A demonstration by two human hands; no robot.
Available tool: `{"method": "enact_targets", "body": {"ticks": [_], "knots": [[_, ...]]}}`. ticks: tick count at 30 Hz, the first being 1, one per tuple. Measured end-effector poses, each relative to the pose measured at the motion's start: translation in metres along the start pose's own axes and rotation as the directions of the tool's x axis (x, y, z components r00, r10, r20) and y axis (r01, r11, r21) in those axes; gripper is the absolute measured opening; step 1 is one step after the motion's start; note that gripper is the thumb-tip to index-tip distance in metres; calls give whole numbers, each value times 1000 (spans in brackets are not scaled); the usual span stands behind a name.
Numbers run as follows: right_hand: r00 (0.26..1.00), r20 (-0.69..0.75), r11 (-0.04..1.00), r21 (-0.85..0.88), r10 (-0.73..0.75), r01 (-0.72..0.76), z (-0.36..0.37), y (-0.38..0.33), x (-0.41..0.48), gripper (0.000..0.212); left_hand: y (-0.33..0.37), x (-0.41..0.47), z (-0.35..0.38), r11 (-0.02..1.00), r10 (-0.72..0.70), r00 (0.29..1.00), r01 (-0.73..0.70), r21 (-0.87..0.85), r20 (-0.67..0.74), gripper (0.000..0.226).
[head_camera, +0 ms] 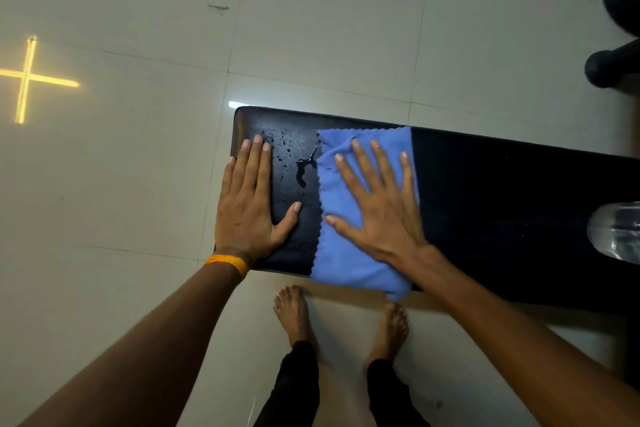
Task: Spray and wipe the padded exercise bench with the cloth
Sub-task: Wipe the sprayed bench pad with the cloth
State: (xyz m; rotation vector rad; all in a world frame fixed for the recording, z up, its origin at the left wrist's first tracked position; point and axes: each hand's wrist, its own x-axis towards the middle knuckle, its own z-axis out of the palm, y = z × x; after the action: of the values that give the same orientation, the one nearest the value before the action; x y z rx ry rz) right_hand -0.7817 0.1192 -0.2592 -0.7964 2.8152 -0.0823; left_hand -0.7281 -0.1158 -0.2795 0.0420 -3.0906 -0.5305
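Observation:
A black padded bench [491, 204] runs from the middle of the view to the right edge. A blue cloth [346, 253] lies spread across it, its near corner hanging over the front edge. My right hand [377, 204] presses flat on the cloth with fingers apart. My left hand [247, 201] lies flat on the bench's left end, fingers open, holding nothing. Between the two hands, water drops and a small puddle [303, 166] sit on the padding. A clear bottle [616, 232] stands on the bench at the right edge, partly cut off.
Pale floor tiles [311, 28] surround the bench. Black weights [616, 66] lie on the floor at the top right. My bare feet [294, 312] stand close to the bench's front edge. A yellow light cross [26, 78] shines on the floor at left.

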Motion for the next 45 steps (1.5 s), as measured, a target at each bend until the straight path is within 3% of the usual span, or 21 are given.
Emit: {"method": "enact_targets", "body": {"ticks": [2, 5, 9, 14, 19, 24, 26, 29, 31, 34, 39, 41, 45], "knots": [[997, -14, 997, 12, 76, -75, -4, 18, 12, 91, 0, 0, 0, 1000, 2, 1000, -2, 0, -6, 92], [981, -7, 981, 7, 195, -195, -6, -9, 16, 89, 0, 0, 0, 1000, 0, 1000, 0, -3, -1, 92], [1000, -13, 1000, 17, -22, 22, 0, -13, -6, 85, 0, 0, 0, 1000, -1, 1000, 1, -1, -4, 91], [975, -41, 976, 39, 218, -216, -2, -17, 15, 83, 0, 0, 1, 1000, 1, 1000, -1, -2, -6, 92], [992, -81, 986, 146, 98, -85, -6, 1, 3, 72, 2, -1, -1, 1000, -9, 1000, 9, -2, 4, 91], [902, -143, 908, 177, 407, -381, -2, 45, -34, 59, 15, 0, -10, 992, -61, 998, 61, -114, 3, 88], [905, -124, 910, 138, 407, -391, 6, 48, -40, 59, 46, 3, -14, 991, -29, 998, 21, -132, -63, 84], [894, -188, 907, 203, 407, -370, 11, 50, -41, 57, 122, 10, 0, 978, 141, 987, -152, -143, -81, 72], [872, -254, 889, 309, 419, -337, 12, 54, -42, 54, 161, 12, 23, 975, 201, 980, -200, -97, 7, 66], [867, -294, 898, 311, 403, -312, 15, 55, -45, 53, 155, 16, 46, 985, 151, 981, -159, 62, 119, 65], [901, -196, 918, 172, 386, -356, 14, 53, -44, 60, 88, 44, 25, 985, 5, 996, -21, 170, 94, 69], [909, -171, 923, 123, 381, -364, 13, 53, -42, 64, 94, 42, 24, 979, -25, 996, 7, 202, 87, 71], [913, -159, 926, 95, 377, -366, 13, 53, -42, 65, 105, 14, 24, 954, 205, 959, -240, 179, 195, 69]]}}
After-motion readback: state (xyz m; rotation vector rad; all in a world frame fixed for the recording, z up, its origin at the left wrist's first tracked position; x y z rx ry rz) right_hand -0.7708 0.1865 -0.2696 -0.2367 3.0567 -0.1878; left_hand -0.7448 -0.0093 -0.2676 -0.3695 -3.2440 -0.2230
